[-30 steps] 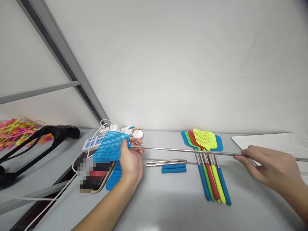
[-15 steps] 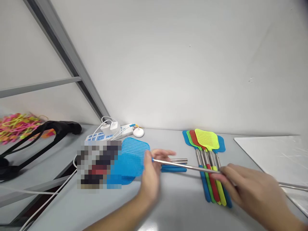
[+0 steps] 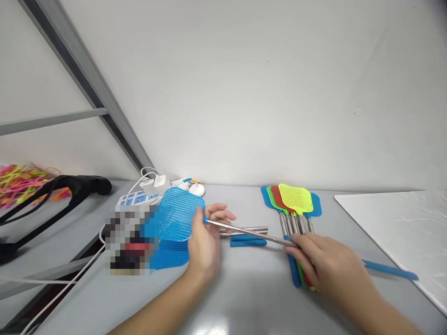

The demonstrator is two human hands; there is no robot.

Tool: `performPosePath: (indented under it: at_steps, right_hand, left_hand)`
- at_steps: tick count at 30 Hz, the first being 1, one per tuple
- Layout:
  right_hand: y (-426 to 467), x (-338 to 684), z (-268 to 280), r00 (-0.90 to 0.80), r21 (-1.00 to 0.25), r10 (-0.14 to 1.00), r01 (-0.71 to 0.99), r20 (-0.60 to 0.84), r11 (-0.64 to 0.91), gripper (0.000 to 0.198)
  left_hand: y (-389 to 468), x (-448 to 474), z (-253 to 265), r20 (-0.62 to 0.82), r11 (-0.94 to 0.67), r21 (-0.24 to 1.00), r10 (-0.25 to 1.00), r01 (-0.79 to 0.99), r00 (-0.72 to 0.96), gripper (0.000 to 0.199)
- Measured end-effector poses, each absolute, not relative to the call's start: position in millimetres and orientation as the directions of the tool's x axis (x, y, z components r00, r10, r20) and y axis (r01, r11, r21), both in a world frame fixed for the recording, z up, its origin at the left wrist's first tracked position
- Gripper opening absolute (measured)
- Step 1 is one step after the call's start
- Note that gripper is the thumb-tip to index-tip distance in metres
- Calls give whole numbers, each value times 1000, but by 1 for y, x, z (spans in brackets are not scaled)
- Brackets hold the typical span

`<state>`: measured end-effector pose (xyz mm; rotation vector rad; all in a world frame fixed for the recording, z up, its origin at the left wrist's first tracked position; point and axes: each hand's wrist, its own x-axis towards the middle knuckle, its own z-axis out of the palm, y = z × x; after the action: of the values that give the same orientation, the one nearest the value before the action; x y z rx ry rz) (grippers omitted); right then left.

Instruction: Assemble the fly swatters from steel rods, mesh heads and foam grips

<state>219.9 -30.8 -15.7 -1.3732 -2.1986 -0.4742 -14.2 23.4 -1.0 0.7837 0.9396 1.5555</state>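
A blue fly swatter with a long metal shaft lies across both my hands. Its perforated head (image 3: 179, 214) is at my left hand (image 3: 206, 239), thumb against the head's edge beside the neck and other fingers loosely curled behind. My right hand (image 3: 326, 263) closes around the shaft (image 3: 244, 230), and the swatter's blue grip (image 3: 391, 270) sticks out to the right of it. Below the raised head, another blue swatter head (image 3: 171, 255) rests on the table. Blue grips (image 3: 247, 241) and metal shafts lie behind the held shaft. Under my right hand are several fanned swatters, including a yellow one (image 3: 296, 199).
A power strip (image 3: 136, 199) with white plugs and cables stands at the back left, near a round white device (image 3: 196, 190). A black frame-like object (image 3: 75, 190) and colourful strips (image 3: 21, 184) are farther left. A white sheet (image 3: 391, 223) lies at right.
My right hand has moved left, and the exposed shaft has become shorter, with the blue grip now in view. The swatter's head has tilted up and shifted slightly left with my left hand.
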Motion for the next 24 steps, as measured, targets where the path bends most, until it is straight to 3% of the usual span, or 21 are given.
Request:
performPosePath:
  at_steps: [4,12,20,22,24]
  right_hand:
    - [-18,256,-15,-338,21,756,918,560,395,31]
    - [-5,306,-16,-407,79,787,904,464,421,33]
    - [-18,288,-6,-481,221,679,872,554,437,32]
    - [-24,274,-1,-507,192,662,850,552,491,34]
    - [-29,257,1,-525,91,683,821,509,564,34]
  left_hand:
    - [45,-36,9,-2,-214,815,928,-538,-372,43]
    - [60,-58,15,-9,-318,772,861,-550,-509,31]
    - [52,-48,16,17,-333,797,846,-504,-532,34]
    - [41,-35,14,-1,-294,806,867,-514,-499,32]
    - [26,-20,10,-17,-175,824,943,-540,-332,38]
